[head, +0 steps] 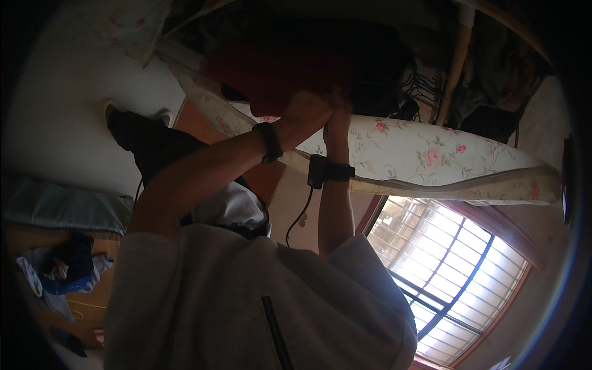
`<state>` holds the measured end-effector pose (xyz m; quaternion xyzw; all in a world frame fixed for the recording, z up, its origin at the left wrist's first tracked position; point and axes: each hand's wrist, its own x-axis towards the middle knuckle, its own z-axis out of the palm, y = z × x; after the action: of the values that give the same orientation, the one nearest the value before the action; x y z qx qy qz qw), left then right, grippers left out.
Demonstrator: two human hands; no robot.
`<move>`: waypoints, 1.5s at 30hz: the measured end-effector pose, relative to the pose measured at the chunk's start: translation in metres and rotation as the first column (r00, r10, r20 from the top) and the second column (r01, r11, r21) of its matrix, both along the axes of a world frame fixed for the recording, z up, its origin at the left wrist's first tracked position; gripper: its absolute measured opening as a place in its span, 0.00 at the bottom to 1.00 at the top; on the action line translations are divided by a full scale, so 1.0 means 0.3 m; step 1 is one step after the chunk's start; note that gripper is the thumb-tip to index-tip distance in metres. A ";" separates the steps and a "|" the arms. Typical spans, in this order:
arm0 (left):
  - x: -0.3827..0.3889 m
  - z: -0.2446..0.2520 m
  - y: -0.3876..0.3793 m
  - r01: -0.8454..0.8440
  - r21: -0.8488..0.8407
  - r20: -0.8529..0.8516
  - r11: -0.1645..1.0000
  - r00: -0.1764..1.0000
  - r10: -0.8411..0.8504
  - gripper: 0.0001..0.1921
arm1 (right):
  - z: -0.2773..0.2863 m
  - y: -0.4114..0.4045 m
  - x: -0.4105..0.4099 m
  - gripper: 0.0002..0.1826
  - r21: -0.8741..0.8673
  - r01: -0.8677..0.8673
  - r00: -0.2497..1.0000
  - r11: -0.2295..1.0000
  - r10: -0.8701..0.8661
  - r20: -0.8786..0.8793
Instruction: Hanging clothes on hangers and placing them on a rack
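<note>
Both my hands reach forward and meet at the edge of a dark red garment (277, 76). My left hand (307, 108) is curled against this cloth and appears to grip it; blur and shadow soften its fingers. Beside it, my right hand (340, 108) touches the same spot, where the red cloth borders dark hanging clothes (379, 69). Its fingertips are too dim to make out. Below the hands runs a pale fabric cover (432, 157) with pink roses. A black strap circles each wrist, and the right one carries a small black box (316, 171) with a cable.
A wooden pole (455, 69) slants through dark clothes at the upper right. The barred window (448, 263) is bright at the lower right. To the left are a grey-green cushioned edge (64, 206) and a heap of clothes (69, 268) on a brown surface.
</note>
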<state>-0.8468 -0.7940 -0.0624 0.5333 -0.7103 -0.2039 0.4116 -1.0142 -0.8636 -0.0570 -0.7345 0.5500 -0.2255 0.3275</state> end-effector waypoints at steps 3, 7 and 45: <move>-0.073 -0.017 -0.005 -0.056 -0.002 0.020 0.998 0.998 0.056 0.02 | 0.008 -0.024 -0.035 0.17 0.101 0.027 0.985 0.995 -0.043 0.169; -0.128 -0.075 0.116 -0.156 -0.021 -0.001 0.987 0.988 0.156 0.11 | 0.066 -0.057 -0.008 0.20 -0.201 0.023 0.998 0.979 -0.011 0.058; 0.490 -0.654 0.315 0.089 0.555 -0.231 0.827 0.972 0.050 0.18 | 0.293 -0.519 -0.177 0.37 -0.622 -0.115 0.648 0.775 -0.415 -0.638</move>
<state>-0.6998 -0.6995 -0.2584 0.5951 -0.5707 -0.4695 0.3158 -1.0674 -1.0193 0.0308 -0.7728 0.5926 -0.0972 -0.2054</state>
